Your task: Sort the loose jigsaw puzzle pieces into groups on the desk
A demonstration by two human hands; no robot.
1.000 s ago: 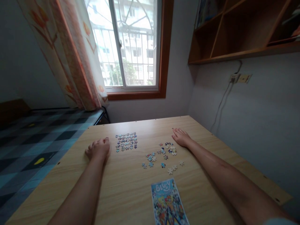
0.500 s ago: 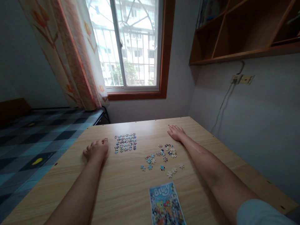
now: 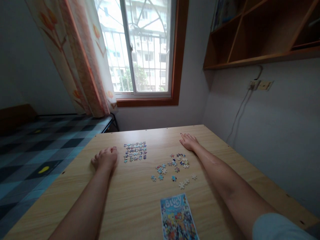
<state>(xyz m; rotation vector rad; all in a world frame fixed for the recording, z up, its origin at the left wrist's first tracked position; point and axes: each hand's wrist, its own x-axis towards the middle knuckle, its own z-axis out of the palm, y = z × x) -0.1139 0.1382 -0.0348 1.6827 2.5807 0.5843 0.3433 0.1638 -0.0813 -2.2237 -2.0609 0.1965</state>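
Note:
My left hand [image 3: 105, 158] rests on the table left of the laid-out pieces, its fingers curled into a loose fist. Nothing shows in it, though its palm side is hidden. Beside it, small jigsaw puzzle pieces [image 3: 135, 151] lie in several neat rows with narrow gaps between them. My right hand [image 3: 188, 141] lies flat near the far right edge, fingers stretched out and holding nothing. Loose puzzle pieces [image 3: 160, 169] are scattered between my forearms, some colourful side up. A few pale ones [image 3: 181, 185] lie nearer to me.
A colourful Bluey picture sheet [image 3: 178, 216] lies on the wooden table [image 3: 132, 203] close to me. A bed [image 3: 62, 143] with a checked cover stands at the left. Beyond the table are a window [image 3: 147, 60] and curtain [image 3: 82, 66]; shelves [image 3: 262, 36] hang at right.
The whole view has shifted slightly, so everything appears a little further right. My hands and the puzzle pieces keep the same places on the table.

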